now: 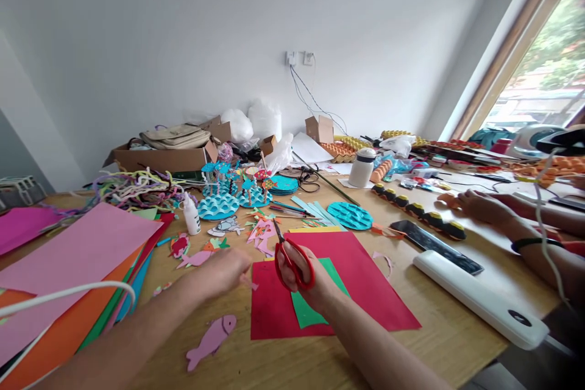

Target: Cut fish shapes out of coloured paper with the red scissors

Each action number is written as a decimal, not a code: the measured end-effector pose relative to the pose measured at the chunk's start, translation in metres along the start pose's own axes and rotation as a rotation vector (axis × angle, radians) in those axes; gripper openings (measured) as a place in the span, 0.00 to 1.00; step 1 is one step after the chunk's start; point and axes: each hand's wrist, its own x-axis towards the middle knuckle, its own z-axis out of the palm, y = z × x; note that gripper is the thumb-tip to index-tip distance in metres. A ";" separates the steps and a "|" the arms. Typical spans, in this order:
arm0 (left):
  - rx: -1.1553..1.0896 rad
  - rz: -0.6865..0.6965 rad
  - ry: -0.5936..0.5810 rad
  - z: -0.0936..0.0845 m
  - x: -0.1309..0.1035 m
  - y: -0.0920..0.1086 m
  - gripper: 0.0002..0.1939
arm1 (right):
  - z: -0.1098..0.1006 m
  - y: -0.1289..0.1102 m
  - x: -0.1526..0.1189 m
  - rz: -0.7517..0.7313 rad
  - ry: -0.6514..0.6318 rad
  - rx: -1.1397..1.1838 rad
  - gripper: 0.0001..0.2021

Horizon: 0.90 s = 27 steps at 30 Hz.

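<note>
My right hand (304, 277) is closed around the handles of red scissors (307, 265), whose blades point up and away from me. Beneath it lie a green paper piece (336, 274) and a red sheet (375, 286). My left hand (235, 268) is closed on a small pink paper scrap (249, 282) by the red sheet's left edge. A pink paper fish (212, 338) lies on the table nearer to me. Several paper cutouts and pink scraps (262, 233) are scattered beyond my hands.
A glue bottle (191, 216) stands left of centre, with stacked coloured sheets (95, 244) further left. Blue decorated bases (219, 206) stand behind. At right are a phone (436, 245), a white device (479, 298) and another person's hands (479, 207).
</note>
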 end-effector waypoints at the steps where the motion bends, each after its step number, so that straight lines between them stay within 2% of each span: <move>1: 0.048 -0.020 0.023 -0.006 0.006 -0.002 0.12 | -0.001 -0.001 0.000 -0.014 0.016 0.013 0.20; 5: 0.168 -0.090 0.128 -0.023 0.042 -0.006 0.15 | -0.003 -0.005 0.000 -0.040 0.058 0.047 0.19; 9: 0.183 -0.126 0.190 -0.020 0.081 -0.005 0.15 | -0.008 -0.005 0.000 -0.034 0.084 0.073 0.18; 12: 0.154 -0.115 0.206 -0.017 0.097 -0.008 0.15 | -0.013 -0.005 0.001 -0.046 0.096 0.066 0.18; 14: 0.129 -0.099 0.207 -0.022 0.098 -0.012 0.15 | -0.015 -0.005 0.001 -0.050 0.099 0.053 0.18; 18: 0.062 -0.098 0.187 -0.041 0.074 -0.021 0.15 | -0.014 -0.004 0.001 -0.035 0.098 -0.008 0.18; 21: 0.002 -0.063 0.078 -0.046 0.039 -0.023 0.12 | -0.013 -0.002 0.002 -0.018 0.099 -0.041 0.18; 24: 0.001 -0.025 -0.080 -0.035 -0.004 -0.021 0.05 | -0.013 0.001 0.003 0.008 0.093 -0.049 0.18; 27: 0.046 -0.023 -0.146 -0.017 -0.041 -0.017 0.08 | -0.013 0.003 0.004 0.017 0.089 -0.059 0.18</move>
